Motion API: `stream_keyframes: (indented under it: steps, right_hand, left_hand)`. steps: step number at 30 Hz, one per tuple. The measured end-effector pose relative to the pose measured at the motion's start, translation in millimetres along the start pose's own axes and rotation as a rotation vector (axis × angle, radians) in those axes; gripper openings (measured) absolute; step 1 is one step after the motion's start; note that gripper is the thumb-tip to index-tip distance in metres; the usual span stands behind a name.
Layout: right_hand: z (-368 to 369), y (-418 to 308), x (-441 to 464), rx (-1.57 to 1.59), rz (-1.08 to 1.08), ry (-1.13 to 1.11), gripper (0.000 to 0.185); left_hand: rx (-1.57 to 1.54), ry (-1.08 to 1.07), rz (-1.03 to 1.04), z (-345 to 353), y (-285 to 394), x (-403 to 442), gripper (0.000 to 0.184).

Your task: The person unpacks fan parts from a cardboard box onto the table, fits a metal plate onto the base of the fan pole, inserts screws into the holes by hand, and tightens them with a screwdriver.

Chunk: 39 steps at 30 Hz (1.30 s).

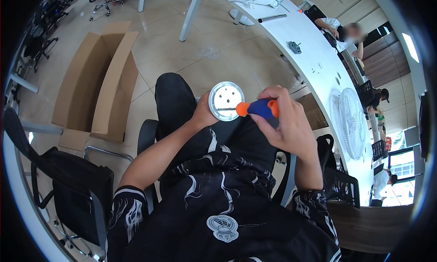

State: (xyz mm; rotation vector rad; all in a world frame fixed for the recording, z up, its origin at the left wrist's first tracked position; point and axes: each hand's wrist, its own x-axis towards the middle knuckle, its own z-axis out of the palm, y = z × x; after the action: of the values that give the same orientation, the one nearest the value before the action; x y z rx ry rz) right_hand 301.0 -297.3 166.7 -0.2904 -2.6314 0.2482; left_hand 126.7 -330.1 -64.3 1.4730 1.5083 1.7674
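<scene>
My left hand point(205, 112) is closed around the side of a round, whitish part point(228, 89) with a raised rim and several holes in its face. It is held above my lap, with the face turned up toward me. A screwdriver point(260, 109) with an orange and blue handle is gripped in my right hand point(293, 127), between thumb and fingers. Its thin shaft points left across the lower half of the round face. Whether the tip sits in a screw is too small to tell.
An open cardboard box point(102, 79) stands on the floor at left, behind a black chair point(75, 189). Along the right runs a white table point(314, 73) bearing a fan grille point(352, 123), a dark tube point(273, 18) and a small grey part point(295, 47). People sit beyond it.
</scene>
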Motion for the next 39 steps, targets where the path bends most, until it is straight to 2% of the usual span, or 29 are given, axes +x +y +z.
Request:
stream_keyframes:
  steps: [2,4,5,7,8,10,11,12,14,15,17,20,22,24,26,27,31,33,34,37,39]
  right_hand:
    - [0.8,-1.6,-1.8,-0.036,0.076,-0.060,0.039]
    - [0.1,-2.6,1.9,-0.245,0.268,-0.172,0.037]
    - [-1.5,-2.5,3.5,-0.244,0.280,-0.165,0.037]
    - [-4.4,-1.2,5.8,-0.119,0.105,-0.039,0.036]
    - [-5.7,-0.9,5.8,-0.114,0.124,-0.030,0.036]
    - [-5.2,1.2,5.4,0.180,-0.060,-0.021,0.036]
    - [3.6,8.2,3.2,0.172,-0.140,-0.001,0.037]
    - [5.5,6.6,2.0,0.185,-0.121,0.021,0.037]
    - [1.8,-1.7,2.2,0.024,0.069,0.021,0.038]
    - [0.6,-1.3,6.5,-0.089,0.077,0.033,0.039]
    - [6.7,9.1,9.0,-0.098,0.123,0.055,0.039]
    - [3.0,11.1,2.4,-0.034,0.073,0.102,0.035]
    - [3.2,14.8,-4.4,0.175,-0.090,0.056,0.034]
    - [4.6,12.8,-3.3,0.181,-0.081,0.017,0.033]
    - [-1.5,4.4,2.8,-0.003,0.243,-0.160,0.035]
    - [6.0,8.7,3.6,-0.099,0.177,-0.027,0.042]
    - [2.2,12.7,-5.6,-0.062,0.147,0.064,0.038]
    - [1.2,14.7,-12.0,0.095,-0.012,0.154,0.039]
    - [3.4,14.9,-12.3,0.092,-0.015,0.154,0.039]
    - [5.0,13.6,-7.0,0.219,0.033,0.028,0.038]
    - [-1.2,8.8,0.9,-0.024,0.324,-0.163,0.039]
  left_hand:
    - [-0.045,-0.005,-0.034,-0.1,4.6,0.7,0.059]
    - [-0.042,-0.004,-0.024,0.8,1.6,-0.5,0.059]
    - [-0.039,-0.001,-0.010,1.2,-0.2,-0.1,0.059]
    - [-0.002,-0.013,-0.017,2.7,-7.8,0.6,0.059]
    - [0.035,-0.013,-0.024,3.2,-11.7,-0.4,0.058]
    - [0.015,-0.023,-0.021,2.7,-4.6,-0.6,0.057]
    - [-0.041,-0.011,-0.040,3.2,-1.0,0.2,0.057]
    - [-0.092,-0.003,-0.059,3.0,0.6,0.4,0.056]
    - [-0.052,-0.044,-0.013,2.6,-4.9,0.7,0.057]
    - [-0.062,-0.039,-0.024,2.2,-1.4,0.3,0.057]
    - [-0.069,-0.041,-0.015,-0.2,6.6,0.9,0.061]
    - [0.019,-0.052,0.003,-1.8,-0.3,-0.4,0.060]
    - [-0.069,-0.024,-0.022,2.2,2.6,1.8,0.064]
    - [-0.117,-0.030,-0.032,1.4,3.9,-0.2,0.068]
    - [-0.039,-0.081,0.006,1.2,3.9,1.1,0.072]
    - [-0.055,-0.074,-0.025,3.6,4.3,1.7,0.071]
    - [-0.022,-0.036,-0.029,6.7,-2.1,2.4,0.069]
    - [0.018,-0.023,-0.025,6.9,-3.3,2.6,0.068]
    - [0.001,-0.029,-0.025,6.7,-1.2,2.0,0.068]
    - [-0.023,-0.073,0.002,4.7,0.8,2.9,0.066]
    - [-0.027,-0.053,-0.022,6.2,3.4,2.3,0.066]
